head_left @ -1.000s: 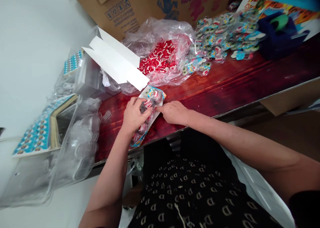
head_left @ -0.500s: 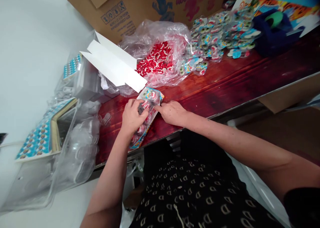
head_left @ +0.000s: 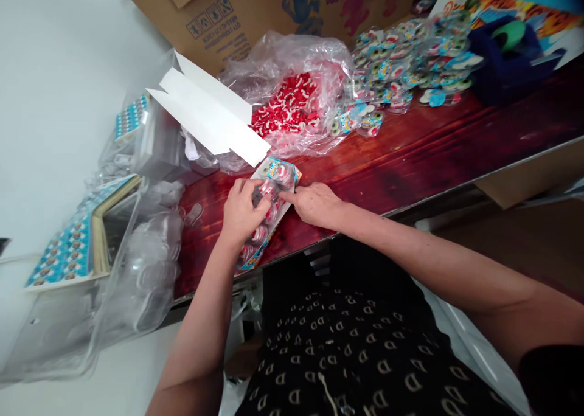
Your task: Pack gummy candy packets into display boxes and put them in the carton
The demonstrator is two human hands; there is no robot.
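Observation:
A narrow open display box (head_left: 279, 212) with white inner walls and a blue printed edge lies slantwise at the table's front. Round clear plastic packs (head_left: 260, 235) with red and white pieces inside fill it in a row. My left hand (head_left: 246, 212) reaches over the box's left side, its thumb and fingers curled round one of the packs. From the right, my right hand (head_left: 317, 205) rests against the box's right wall. Its index finger points over the rim onto the packs, and its other fingers are folded, partly hidden.
Behind the box are a white open carton flap (head_left: 210, 112) and a clear bag (head_left: 292, 109) of red-and-white pieces. Filled packs (head_left: 401, 63) are heaped at the back right beside a blue tape dispenser (head_left: 511, 57). A clear bin (head_left: 132, 270) with label sheets (head_left: 73, 239) stands left.
The view has shifted very slightly. Both hands keep nearly the same place on the box, and nothing has visibly been taken or let go.

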